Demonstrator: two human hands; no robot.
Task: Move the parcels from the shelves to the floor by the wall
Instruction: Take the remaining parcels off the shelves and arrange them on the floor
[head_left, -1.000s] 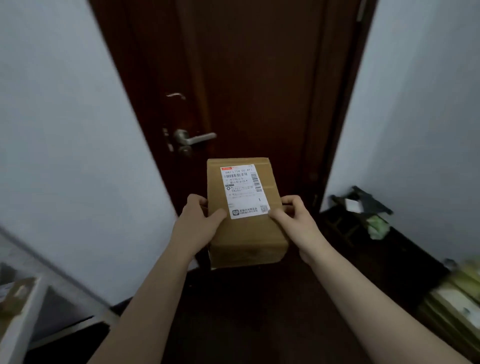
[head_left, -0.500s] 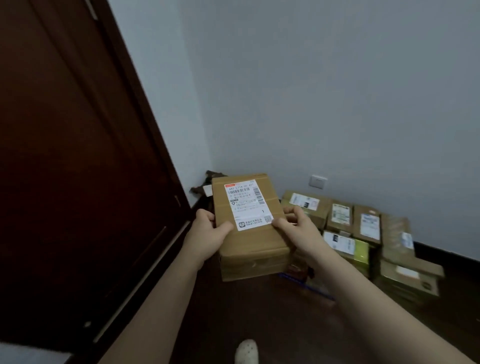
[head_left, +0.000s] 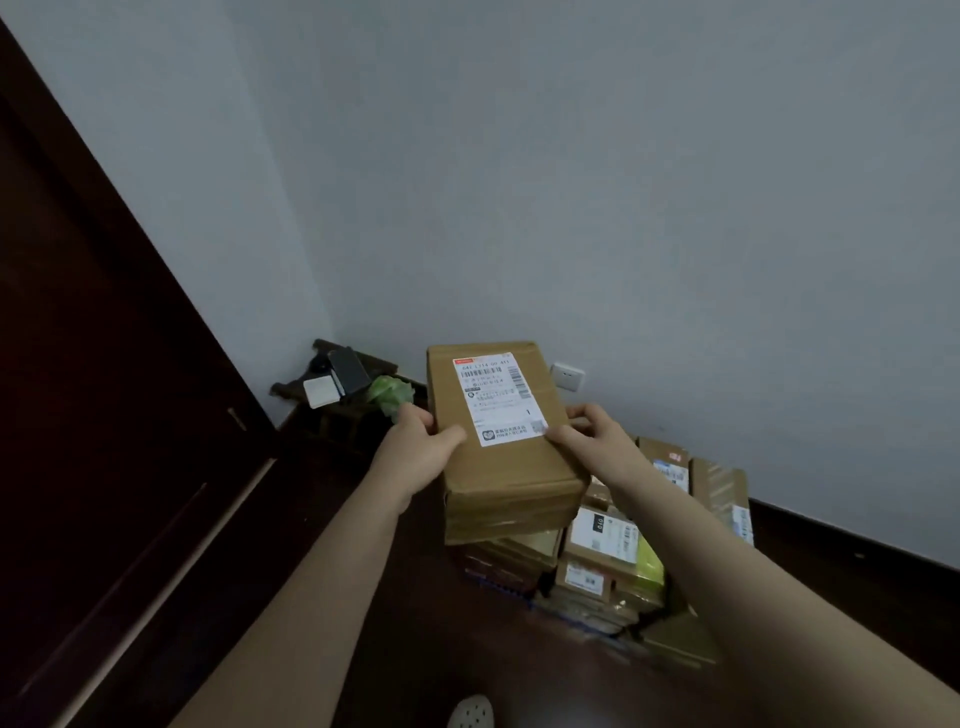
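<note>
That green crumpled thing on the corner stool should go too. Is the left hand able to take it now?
Probably not: the left hand, with the right hand, grips the parcel. Otherwise the green thing seems unobstructed beyond it.

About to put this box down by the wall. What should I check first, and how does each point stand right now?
1. Grip: left hand and right hand hold the parcel by its sides, thumbs on top: ok.
2. Label faces up: ok.
3. Drop-off in view: pile of parcels on the floor along the wall: ok.
4. Bare spot left of the pile: partly hidden by the parcel: cannot tell.
5. Pile steady enough to stack on: cannot tell.
6. Parcel set down: not ok, not yet on the floor.
</note>
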